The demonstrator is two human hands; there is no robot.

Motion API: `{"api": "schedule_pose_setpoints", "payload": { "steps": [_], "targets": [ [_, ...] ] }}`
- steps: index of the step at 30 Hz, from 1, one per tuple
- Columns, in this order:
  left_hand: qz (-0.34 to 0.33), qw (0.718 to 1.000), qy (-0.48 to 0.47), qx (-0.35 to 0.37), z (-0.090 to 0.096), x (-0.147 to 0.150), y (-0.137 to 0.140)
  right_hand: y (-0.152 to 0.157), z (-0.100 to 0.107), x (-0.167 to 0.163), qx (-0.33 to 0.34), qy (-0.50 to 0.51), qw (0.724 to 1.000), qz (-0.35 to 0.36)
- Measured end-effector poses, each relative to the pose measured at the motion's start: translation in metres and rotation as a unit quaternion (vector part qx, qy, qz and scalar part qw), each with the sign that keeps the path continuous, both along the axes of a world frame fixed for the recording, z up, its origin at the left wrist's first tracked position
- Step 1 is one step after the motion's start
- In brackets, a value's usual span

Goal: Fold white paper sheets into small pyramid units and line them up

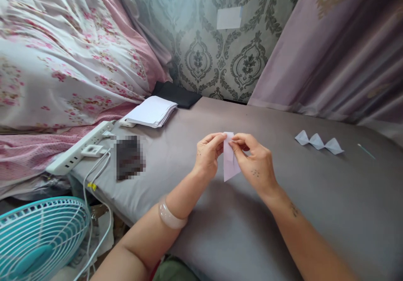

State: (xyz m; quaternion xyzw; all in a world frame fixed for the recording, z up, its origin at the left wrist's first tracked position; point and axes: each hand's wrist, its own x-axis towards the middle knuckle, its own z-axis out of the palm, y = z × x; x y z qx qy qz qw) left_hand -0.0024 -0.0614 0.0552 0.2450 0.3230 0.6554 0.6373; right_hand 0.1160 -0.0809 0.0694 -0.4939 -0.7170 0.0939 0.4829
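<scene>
A pale, folded strip of paper [229, 163] with a slanted lower end hangs between both hands, above the grey sheet. My left hand [208, 153] pinches its upper left edge between thumb and fingers. On the other side, my right hand [254, 157] grips the upper right edge, its thumb and forefinger pressed together. Part of the paper's right side is covered by the right fingers. To the right lies a zigzag-folded white paper piece [317, 141] with three peaks, and beyond it a thin light-blue stick [367, 151].
A stack of white paper [153, 111] lies at the back left, near a black flat item [178, 94]. A white power strip [80, 148] with cables runs along the left edge, beside a blurred dark object [128, 158]. A turquoise fan [40, 239] stands at lower left.
</scene>
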Motion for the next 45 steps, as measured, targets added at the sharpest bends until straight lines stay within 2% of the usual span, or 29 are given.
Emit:
{"api": "schedule_pose_setpoints", "payload": {
  "steps": [5,12,17,21,24,28,38,45],
  "targets": [
    [-0.007,1.000,-0.007,-0.018,-0.001,0.001,0.000,0.001,-0.005,-0.001,0.045,-0.077,0.996,-0.007],
    [-0.002,1.000,0.006,-0.001,-0.006,0.003,0.001,0.000,-0.008,-0.003,0.051,-0.118,0.992,-0.019],
    [-0.007,0.999,0.039,0.009,-0.005,0.002,0.000,0.000,-0.009,-0.005,0.050,-0.105,0.993,-0.032],
    [-0.029,0.996,0.075,0.044,-0.003,0.002,-0.002,0.001,-0.007,-0.004,0.059,-0.098,0.992,-0.055],
    [-0.053,0.994,0.070,0.072,-0.002,0.002,-0.003,0.002,-0.007,-0.003,0.075,-0.099,0.990,-0.073],
    [-0.052,0.994,0.053,0.085,-0.004,0.004,-0.003,0.002,-0.009,-0.003,0.092,-0.101,0.987,-0.082],
    [-0.058,0.990,0.071,0.105,0.001,0.004,-0.006,0.000,-0.001,-0.002,0.014,0.020,0.998,-0.056],
    [-0.072,0.985,0.093,0.126,0.000,0.005,-0.006,-0.001,0.002,-0.004,0.030,0.035,0.995,-0.083]
  ]
}}
